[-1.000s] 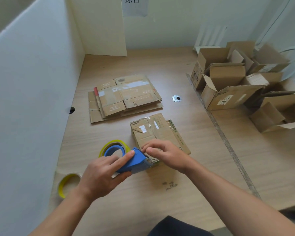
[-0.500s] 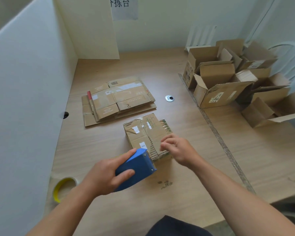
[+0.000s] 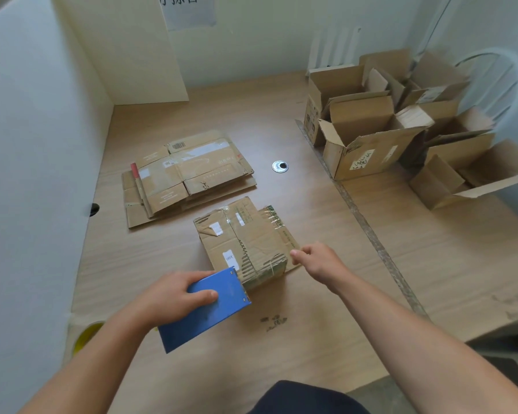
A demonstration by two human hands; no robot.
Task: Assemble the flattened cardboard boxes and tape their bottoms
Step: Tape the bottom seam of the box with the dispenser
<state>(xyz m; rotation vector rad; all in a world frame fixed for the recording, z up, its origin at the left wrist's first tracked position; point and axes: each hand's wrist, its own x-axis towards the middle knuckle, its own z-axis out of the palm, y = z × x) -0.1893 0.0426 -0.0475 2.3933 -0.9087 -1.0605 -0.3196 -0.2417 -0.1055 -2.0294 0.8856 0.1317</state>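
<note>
Box in work (image 3: 243, 240) sits bottom-up at centre frame on the desk (image 3: 311, 330), with one flap splayed flat to its right. Left grip (image 3: 168, 297) is clamped round the blue tape dispenser (image 3: 205, 309), thumb across its broad face. The dispenser mouth is tucked against the box's near lower corner. A second ago the dispenser lay beside the box with its roll showing, and both hands worked at its mouth. Half a second ago it rode on the near top edge; it has now dropped over that edge onto the near side face. Right grip (image 3: 317, 261) has slid off the top panel to the box's right edge, fingers curled. Cannot tell whether it pinches the flap or only steadies the box. Reading: tape is being anchored or wrapped over the near edge, so the seam run is at one end, not finished. A glossy strip shows along the centre seam at the far edge; fresh or old, can't say. Flattened stack (image 3: 186, 174) at centre left is unchanged, so several boxes remain. Assembled boxes (image 3: 371, 135) are heaped at upper right as before. Yellow tape roll (image 3: 87, 336) at lower left is now mostly hidden behind the left forearm. The view has tipped slightly, so everything sits a little differently in frame.
</note>
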